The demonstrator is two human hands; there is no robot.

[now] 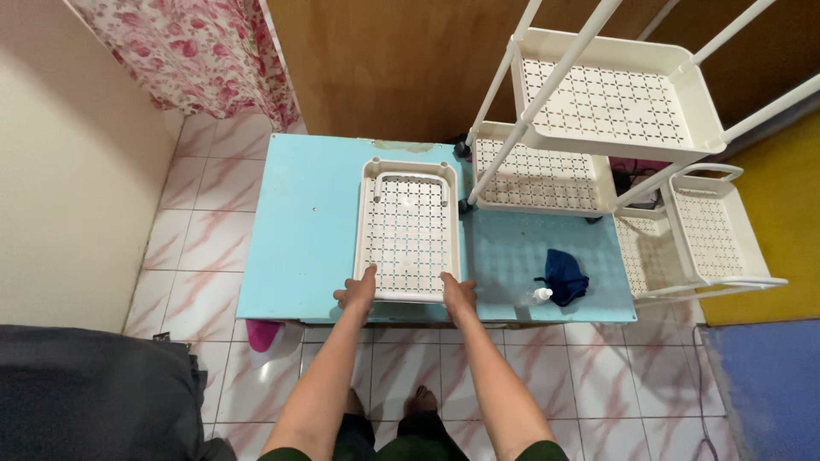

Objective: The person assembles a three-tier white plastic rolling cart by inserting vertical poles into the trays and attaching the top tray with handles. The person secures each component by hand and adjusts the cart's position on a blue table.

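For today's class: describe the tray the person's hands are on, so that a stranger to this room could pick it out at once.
Find the light blue table on the tiled floor. The cream perforated tray lies flat in its middle, with the left hand and right hand at its near corners. Unlike the other trays, it sits loose on the table, not mounted on the white-poled rack.

A dark blue cloth (565, 275) lies on the light blue table (299, 230), with a small clear bottle (535, 297) touching it. A white rack (598, 119) stands at the table's far right corner. A floral curtain (196, 51) hangs beyond.
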